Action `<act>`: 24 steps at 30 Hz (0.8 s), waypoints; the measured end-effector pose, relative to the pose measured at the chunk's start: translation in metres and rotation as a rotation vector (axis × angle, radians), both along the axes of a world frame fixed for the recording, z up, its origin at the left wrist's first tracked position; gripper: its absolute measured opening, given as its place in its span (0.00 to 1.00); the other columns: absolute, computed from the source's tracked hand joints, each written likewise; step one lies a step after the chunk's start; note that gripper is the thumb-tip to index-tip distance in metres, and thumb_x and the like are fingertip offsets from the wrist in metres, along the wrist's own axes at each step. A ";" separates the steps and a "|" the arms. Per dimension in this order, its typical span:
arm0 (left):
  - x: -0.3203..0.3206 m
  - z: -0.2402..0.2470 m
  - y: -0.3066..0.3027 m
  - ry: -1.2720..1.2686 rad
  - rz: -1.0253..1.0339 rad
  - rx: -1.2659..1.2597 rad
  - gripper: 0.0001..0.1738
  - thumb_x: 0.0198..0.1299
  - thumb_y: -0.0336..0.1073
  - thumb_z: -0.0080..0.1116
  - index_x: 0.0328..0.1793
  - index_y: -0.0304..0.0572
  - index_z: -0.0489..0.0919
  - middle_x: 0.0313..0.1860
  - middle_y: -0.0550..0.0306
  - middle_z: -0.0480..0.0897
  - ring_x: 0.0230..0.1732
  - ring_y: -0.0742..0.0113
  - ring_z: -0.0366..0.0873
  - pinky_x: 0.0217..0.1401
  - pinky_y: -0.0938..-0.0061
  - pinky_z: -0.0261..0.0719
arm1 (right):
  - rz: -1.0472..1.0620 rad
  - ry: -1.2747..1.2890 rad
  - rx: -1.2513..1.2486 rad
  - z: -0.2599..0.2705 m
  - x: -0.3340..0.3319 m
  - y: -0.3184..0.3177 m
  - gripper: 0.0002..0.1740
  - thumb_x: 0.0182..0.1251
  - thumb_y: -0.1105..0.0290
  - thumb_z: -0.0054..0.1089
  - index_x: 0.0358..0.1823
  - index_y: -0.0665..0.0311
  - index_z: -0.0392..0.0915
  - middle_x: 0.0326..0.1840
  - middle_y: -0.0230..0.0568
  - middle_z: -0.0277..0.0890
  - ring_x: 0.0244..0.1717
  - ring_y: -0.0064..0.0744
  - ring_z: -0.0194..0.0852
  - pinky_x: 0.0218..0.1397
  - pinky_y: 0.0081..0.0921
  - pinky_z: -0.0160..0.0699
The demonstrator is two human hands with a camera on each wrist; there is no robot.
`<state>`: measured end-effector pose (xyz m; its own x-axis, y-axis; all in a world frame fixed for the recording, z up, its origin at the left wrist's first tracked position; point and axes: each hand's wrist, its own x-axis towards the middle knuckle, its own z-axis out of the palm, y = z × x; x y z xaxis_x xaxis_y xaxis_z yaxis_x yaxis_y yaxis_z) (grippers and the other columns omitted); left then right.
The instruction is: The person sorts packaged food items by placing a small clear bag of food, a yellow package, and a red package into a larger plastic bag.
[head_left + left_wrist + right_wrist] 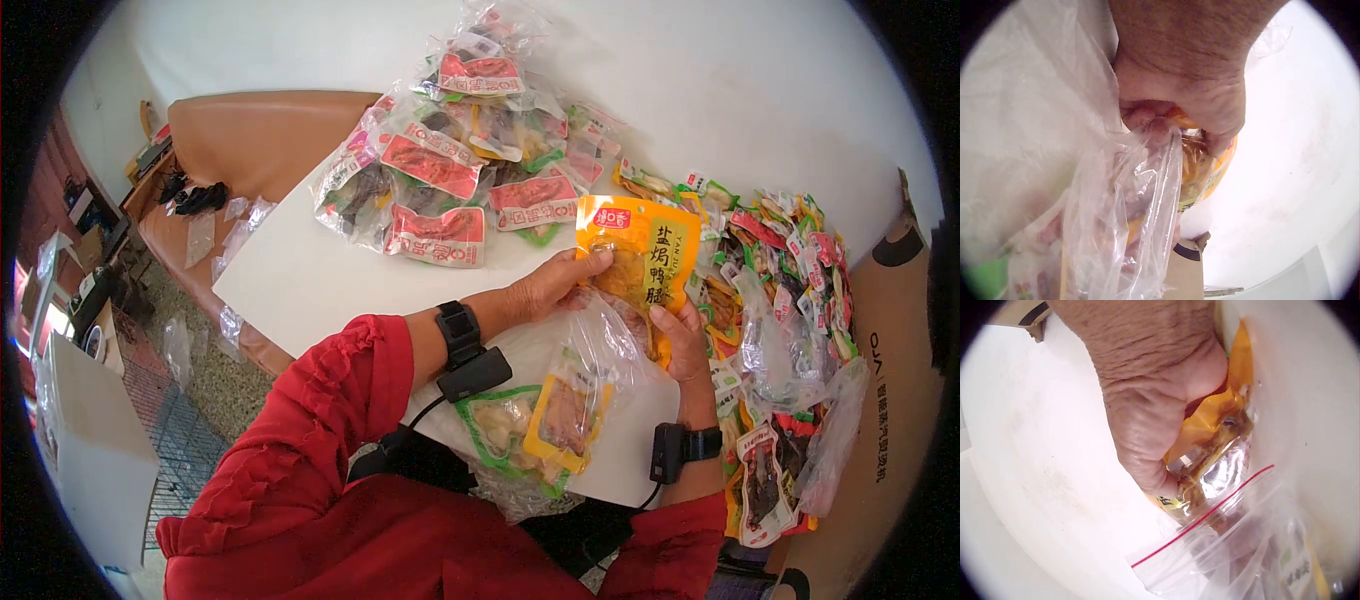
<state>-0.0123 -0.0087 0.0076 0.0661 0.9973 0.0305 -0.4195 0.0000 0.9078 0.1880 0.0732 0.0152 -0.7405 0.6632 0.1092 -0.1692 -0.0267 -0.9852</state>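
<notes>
Between both hands a yellow food packet [622, 235] with Chinese lettering and a clear window is held up, tilted, over the white table. My left hand [552, 287] grips its left edge, thumb on the front. In the left wrist view, that hand's curled fingers also have the film of a clear zip bag [1147, 181] bunched against them. My right hand [683, 342] pinches the packet's lower right, thumb in front. The bag's red zip strip [1204, 519] runs just below it. Lower in the bag lie a green-edged packet [498, 425] and another yellow-edged packet [568, 415].
At the back of the white table [290, 265] rises a pile of filled clear bags [435, 165]. Loose food packets [790, 250] heap along the right, beside a cardboard box [850, 400]. Behind the table's left edge stands a brown sofa [260, 135].
</notes>
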 end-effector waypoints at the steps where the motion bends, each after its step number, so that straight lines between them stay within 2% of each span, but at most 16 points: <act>1: 0.000 0.001 -0.001 0.000 0.000 0.000 0.24 0.55 0.57 0.48 0.50 0.48 0.71 0.32 0.68 0.75 0.21 0.84 0.60 0.18 0.89 0.55 | 0.007 0.012 -0.009 0.001 0.000 -0.001 0.19 0.56 0.72 0.53 0.50 0.65 0.66 0.45 0.33 0.71 0.45 0.22 0.68 0.50 0.21 0.66; 6: -0.001 0.000 -0.001 0.023 -0.010 0.043 0.25 0.51 0.54 0.56 0.49 0.49 0.71 0.35 0.67 0.77 0.23 0.85 0.64 0.19 0.89 0.57 | 0.005 0.011 -0.017 0.003 -0.001 -0.003 0.19 0.56 0.72 0.53 0.50 0.65 0.66 0.45 0.33 0.71 0.45 0.22 0.68 0.50 0.20 0.66; 16: 0.001 -0.002 -0.001 -0.013 0.001 0.037 0.25 0.51 0.55 0.56 0.49 0.50 0.71 0.36 0.66 0.78 0.27 0.84 0.67 0.21 0.89 0.58 | -0.001 0.011 0.008 0.001 0.000 -0.003 0.18 0.56 0.72 0.53 0.50 0.65 0.67 0.44 0.32 0.71 0.44 0.21 0.68 0.49 0.20 0.66; 19: 0.001 0.001 -0.004 0.029 0.002 0.012 0.25 0.53 0.56 0.53 0.50 0.50 0.70 0.35 0.66 0.77 0.27 0.82 0.67 0.21 0.88 0.58 | -0.011 -0.006 0.000 0.004 0.000 -0.005 0.18 0.56 0.72 0.53 0.50 0.64 0.66 0.44 0.32 0.71 0.44 0.21 0.68 0.49 0.20 0.66; 24: 0.002 0.000 -0.002 -0.036 0.018 -0.040 0.27 0.58 0.61 0.40 0.50 0.49 0.70 0.33 0.66 0.74 0.25 0.81 0.64 0.22 0.87 0.57 | -0.003 -0.003 0.002 0.001 0.000 -0.003 0.19 0.56 0.71 0.54 0.50 0.64 0.66 0.45 0.32 0.71 0.44 0.22 0.68 0.50 0.20 0.65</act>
<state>-0.0103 -0.0105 0.0078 0.0479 0.9988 -0.0075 -0.4524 0.0284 0.8914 0.1883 0.0701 0.0167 -0.7389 0.6649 0.1089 -0.1667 -0.0238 -0.9857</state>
